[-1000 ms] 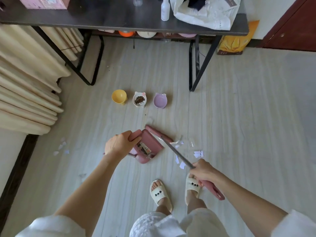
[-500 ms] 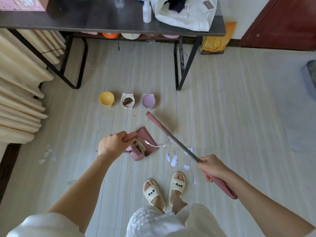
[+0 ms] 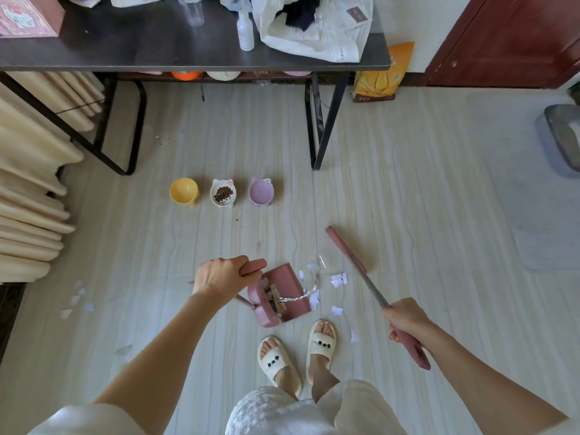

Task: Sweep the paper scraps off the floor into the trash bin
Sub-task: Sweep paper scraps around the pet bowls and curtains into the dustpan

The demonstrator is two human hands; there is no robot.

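— Pale plank floor [image 3: 408,189] across most of the frame; dark table [image 3: 157,48] along the top edge. Largest tool?

— Broom [image 3: 361,271]: pink head at centre right, stiff metal shaft, pink grip end. Right hand [image 3: 405,318] wrapped round the shaft at lower right. Light and rigid by the look; best held high on the shaft, as now.

— Next down?

— Dustpan [image 3: 282,293], pink, centre of frame, mouth facing right toward the litter. Left hand [image 3: 219,277] closed round its handle. Hard plastic, probably light; handle the only sensible hold.

— Smallest?

— Paper scraps [image 3: 337,279], white, scattered just right of the dustpan's mouth; a second cluster [image 3: 77,298] at far left, well apart. Likely featherweight, limp, prone to flutter; short, low strokes advised. Foil strip [image 3: 298,297] across the pan lip.

— Trash bin?

— Cannot tell; grey container [image 3: 561,136] at the right edge, purpose unclear.
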